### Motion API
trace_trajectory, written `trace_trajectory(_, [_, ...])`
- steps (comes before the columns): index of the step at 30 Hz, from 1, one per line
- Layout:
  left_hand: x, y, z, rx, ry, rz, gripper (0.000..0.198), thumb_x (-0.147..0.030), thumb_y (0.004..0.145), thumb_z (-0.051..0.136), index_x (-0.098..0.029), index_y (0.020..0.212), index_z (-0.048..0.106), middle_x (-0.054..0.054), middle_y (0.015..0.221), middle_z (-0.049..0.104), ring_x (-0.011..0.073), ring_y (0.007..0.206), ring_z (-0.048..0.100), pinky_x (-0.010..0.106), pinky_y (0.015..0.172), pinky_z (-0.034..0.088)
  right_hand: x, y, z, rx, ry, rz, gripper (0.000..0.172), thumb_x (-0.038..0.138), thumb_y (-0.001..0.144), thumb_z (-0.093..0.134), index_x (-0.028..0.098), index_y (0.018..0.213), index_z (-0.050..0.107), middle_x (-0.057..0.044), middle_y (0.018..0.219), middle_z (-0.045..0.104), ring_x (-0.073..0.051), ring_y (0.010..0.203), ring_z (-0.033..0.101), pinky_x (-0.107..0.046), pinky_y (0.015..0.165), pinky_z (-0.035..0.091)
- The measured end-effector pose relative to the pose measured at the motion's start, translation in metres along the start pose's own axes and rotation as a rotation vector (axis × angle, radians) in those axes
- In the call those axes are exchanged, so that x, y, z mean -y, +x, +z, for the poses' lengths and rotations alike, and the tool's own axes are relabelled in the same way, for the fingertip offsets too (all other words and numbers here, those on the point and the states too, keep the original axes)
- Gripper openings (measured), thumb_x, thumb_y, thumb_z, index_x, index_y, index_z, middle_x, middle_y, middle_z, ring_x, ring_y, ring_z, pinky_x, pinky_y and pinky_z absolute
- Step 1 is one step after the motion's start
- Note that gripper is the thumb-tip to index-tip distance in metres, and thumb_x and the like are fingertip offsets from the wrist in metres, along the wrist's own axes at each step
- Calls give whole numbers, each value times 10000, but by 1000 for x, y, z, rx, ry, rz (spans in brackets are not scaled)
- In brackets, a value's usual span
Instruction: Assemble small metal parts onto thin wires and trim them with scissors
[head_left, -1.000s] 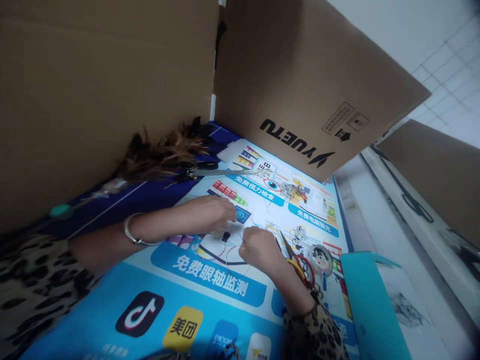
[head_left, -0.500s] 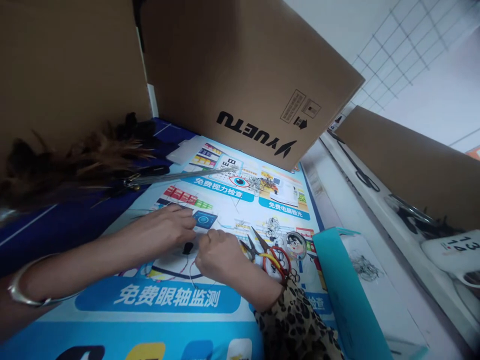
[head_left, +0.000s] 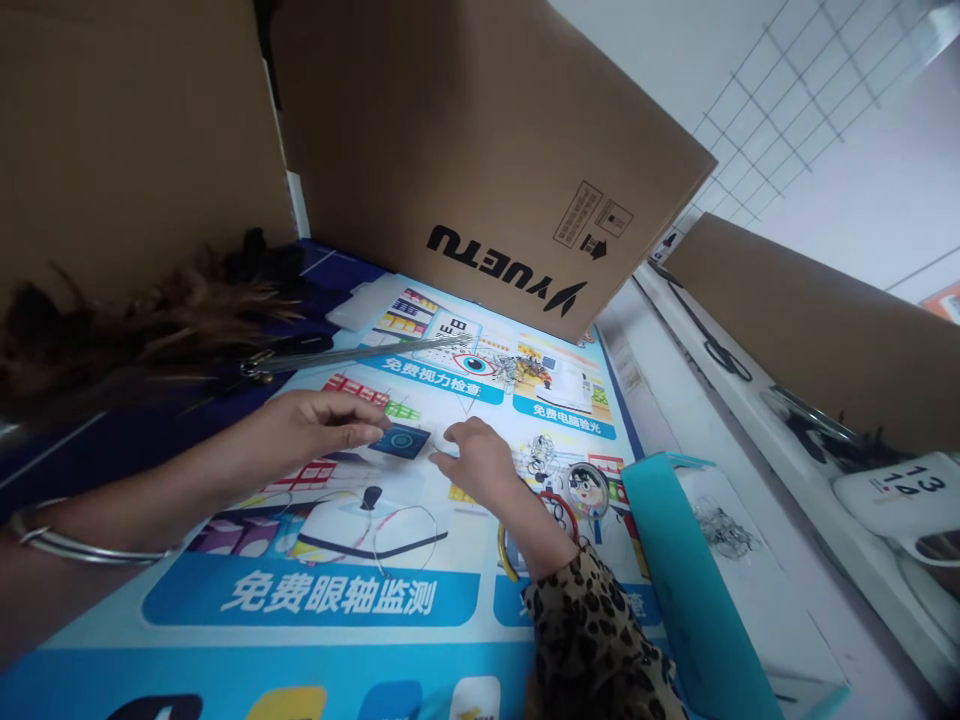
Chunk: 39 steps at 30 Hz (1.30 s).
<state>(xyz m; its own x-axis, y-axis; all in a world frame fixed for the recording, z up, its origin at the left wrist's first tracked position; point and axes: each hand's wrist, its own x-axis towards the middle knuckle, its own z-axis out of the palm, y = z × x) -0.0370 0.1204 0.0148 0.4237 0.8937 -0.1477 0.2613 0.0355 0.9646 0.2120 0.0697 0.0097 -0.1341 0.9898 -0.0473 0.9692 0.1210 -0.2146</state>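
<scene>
YUETU-printed cardboard (head_left: 465, 130): upper centre of frame. Printed sheet (head_left: 247, 670): lower centre. Teal box (head_left: 690, 590): lower right. Left hand (head_left: 319, 425): left of centre; whether its fingers pinch anything cannot be determined. Right hand (head_left: 480, 465): centre, thumb and index finger parted. Thin cord loop (head_left: 437, 530): on the sheet, lower centre, below both hands.

Strands (head_left: 436, 538) on sheet (head_left: 247, 670), scissors (head_left: 571, 512) right
</scene>
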Motion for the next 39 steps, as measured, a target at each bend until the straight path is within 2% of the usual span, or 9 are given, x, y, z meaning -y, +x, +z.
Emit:
trace_trajectory(3, [11, 1, 8, 75, -171, -90, 385, -465, 695, 823, -214, 978, 750, 11, 937, 758, 201, 863, 657, 290, 767, 519, 2, 3, 13, 7, -65, -65, 190, 347, 966, 564, 194, 976, 676, -70, 1057, 648, -200, 1010, 611, -279, 810, 441])
trace_trajectory(7, [20, 1, 14, 173, -224, -96, 371, -503, 723, 805, -221, 955, 735, -3, 826, 713, 152, 712, 601, 235, 632, 463, 2, 4, 15, 15, -121, -101, 195, 279, 978, 515, 163, 936, 666, -96, 1035, 655, -207, 980, 614, -292, 808, 442])
trace_trajectory(13, [13, -3, 21, 196, -214, -71, 350, -525, 753, 764, -209, 897, 718, -18, 726, 628, 130, 626, 507, 225, 563, 381, 8, 6, 12, -8, -94, -58, 244, 380, 949, 582, 177, 1074, 633, -93, 1086, 659, -209, 1027, 615, -292, 834, 457])
trace_trajectory(22, [9, -5, 21, 190, -235, -58, 336, -513, 753, 752, -198, 855, 695, -23, 721, 622, 133, 621, 500, 246, 575, 360, 17, 14, 23, -23, -158, -62, 208, 233, 911, 499, 124, 1019, 640, -137, 1031, 684, -246, 924, 650, -331, 763, 478])
trace_trajectory(25, [4, -7, 21, 193, -248, -34, 273, -446, 798, 723, -182, 863, 694, -33, 693, 600, 124, 618, 474, 249, 583, 349, 6, 14, 11, -74, 113, 17, 148, 259, 888, 510, 166, 905, 623, -85, 916, 697, -209, 838, 652, -307, 728, 475])
trace_trajectory(29, [5, -5, 20, 182, -289, -16, 210, -376, 835, 691, -179, 909, 688, -24, 748, 634, 132, 663, 504, 262, 638, 390, -18, 15, -16, -223, 857, 137, 136, 332, 847, 560, 196, 831, 560, 2, 764, 664, -139, 671, 630, -256, 640, 470])
trace_trajectory(32, [10, -3, 21, 150, -304, -35, 239, -382, 824, 704, -192, 968, 685, -10, 825, 676, 148, 711, 557, 278, 692, 437, -29, 16, -27, -273, 1304, 215, 234, 364, 766, 678, 187, 883, 579, 24, 709, 644, -113, 593, 603, -243, 597, 466])
trace_trajectory(36, [11, -3, 22, 122, -294, -22, 244, -409, 799, 727, -197, 912, 685, -32, 793, 668, 135, 702, 556, 261, 689, 436, -28, 15, -23, -184, 1618, 299, 401, 288, 652, 808, 160, 990, 633, 0, 745, 674, -125, 635, 631, -262, 620, 512])
trace_trajectory(39, [7, -5, 24, 107, -289, 1, 240, -423, 806, 707, -191, 851, 664, -31, 756, 647, 136, 687, 542, 258, 661, 425, -21, 14, -17, -156, 1730, 294, 340, 225, 669, 804, 153, 956, 637, 6, 729, 657, -113, 629, 614, -256, 625, 528])
